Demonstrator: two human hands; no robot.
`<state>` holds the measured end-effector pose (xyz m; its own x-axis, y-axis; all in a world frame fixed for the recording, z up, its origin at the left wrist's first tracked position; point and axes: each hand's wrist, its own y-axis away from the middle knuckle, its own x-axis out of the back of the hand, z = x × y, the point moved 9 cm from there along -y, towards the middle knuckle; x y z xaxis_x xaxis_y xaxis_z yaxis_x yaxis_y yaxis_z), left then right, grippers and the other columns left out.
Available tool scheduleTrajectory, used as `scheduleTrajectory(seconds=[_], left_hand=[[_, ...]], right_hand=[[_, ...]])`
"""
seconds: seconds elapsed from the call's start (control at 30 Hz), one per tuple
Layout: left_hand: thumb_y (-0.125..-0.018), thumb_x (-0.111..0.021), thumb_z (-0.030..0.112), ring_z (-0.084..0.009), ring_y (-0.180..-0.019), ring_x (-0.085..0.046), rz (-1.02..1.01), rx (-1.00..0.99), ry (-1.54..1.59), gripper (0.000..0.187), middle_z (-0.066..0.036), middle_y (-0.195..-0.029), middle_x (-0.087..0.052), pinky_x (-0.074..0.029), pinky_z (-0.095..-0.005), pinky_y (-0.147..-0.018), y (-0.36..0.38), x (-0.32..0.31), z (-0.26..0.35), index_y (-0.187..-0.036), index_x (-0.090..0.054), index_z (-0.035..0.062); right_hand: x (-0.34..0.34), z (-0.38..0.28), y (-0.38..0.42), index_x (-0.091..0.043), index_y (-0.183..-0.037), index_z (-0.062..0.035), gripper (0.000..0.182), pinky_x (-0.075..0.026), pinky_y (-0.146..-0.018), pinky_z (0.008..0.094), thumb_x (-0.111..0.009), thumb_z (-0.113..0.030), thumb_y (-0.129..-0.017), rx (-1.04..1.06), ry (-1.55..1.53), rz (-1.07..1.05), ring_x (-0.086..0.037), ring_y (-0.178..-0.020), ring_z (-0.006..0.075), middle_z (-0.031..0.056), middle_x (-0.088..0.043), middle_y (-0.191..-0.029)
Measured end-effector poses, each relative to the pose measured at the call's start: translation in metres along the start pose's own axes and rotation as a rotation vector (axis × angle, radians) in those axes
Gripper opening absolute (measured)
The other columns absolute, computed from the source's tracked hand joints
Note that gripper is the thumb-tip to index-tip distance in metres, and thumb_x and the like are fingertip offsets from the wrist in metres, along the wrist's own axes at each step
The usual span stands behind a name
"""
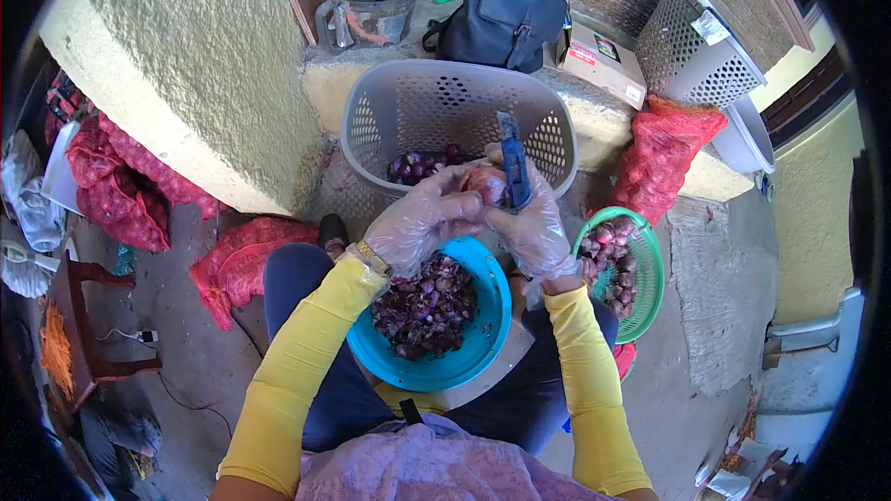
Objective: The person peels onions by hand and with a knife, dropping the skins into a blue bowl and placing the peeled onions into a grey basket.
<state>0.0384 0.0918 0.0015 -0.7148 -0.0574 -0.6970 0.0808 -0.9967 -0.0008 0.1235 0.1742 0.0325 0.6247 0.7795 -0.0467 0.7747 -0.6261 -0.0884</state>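
Both hands wear clear plastic gloves and meet above the blue basin. My left hand [422, 218] is closed round a reddish onion [486, 186]. Wrapped in the fingers of my right hand [534, 232] is a blue-handled cutter [514, 167], its blade end pointing up and away, right beside the onion. Below them, the blue basin [497, 315] holds a heap of purple onion skins and pieces [427, 306]. Beyond the hands, a grey perforated basket [371, 102] has several dark purple onions [422, 165] at its bottom.
A green basket [654, 292] of onions is at the right, near a red mesh sack [661, 158]. More red sacks [251, 260] lie left. A black bag [501, 14], a cardboard box [599, 60] and a clear container [376, 0] stand on the ledge behind.
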Motion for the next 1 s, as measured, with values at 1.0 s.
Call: scheduleTrajectory(seconds=[1.0], left_hand=[[-0.103, -0.063, 0.009, -0.0149, -0.087, -0.072, 0.264, -0.188, -0.430, 0.005, -0.006, -0.105, -0.069, -0.063, -0.0305, -0.074, 0.014, 0.037, 0.027, -0.107, -0.060, 0.0069]], right_hand=[[-0.010, 0.024, 0.005, -0.057, -0.131, -0.0033, 0.053, -0.056, -0.089, 0.0277, -0.082, 0.004, -0.085, -0.038, -0.231, -0.030, -0.064, -0.100, 0.0117, 0.0030, -0.066, -0.116]])
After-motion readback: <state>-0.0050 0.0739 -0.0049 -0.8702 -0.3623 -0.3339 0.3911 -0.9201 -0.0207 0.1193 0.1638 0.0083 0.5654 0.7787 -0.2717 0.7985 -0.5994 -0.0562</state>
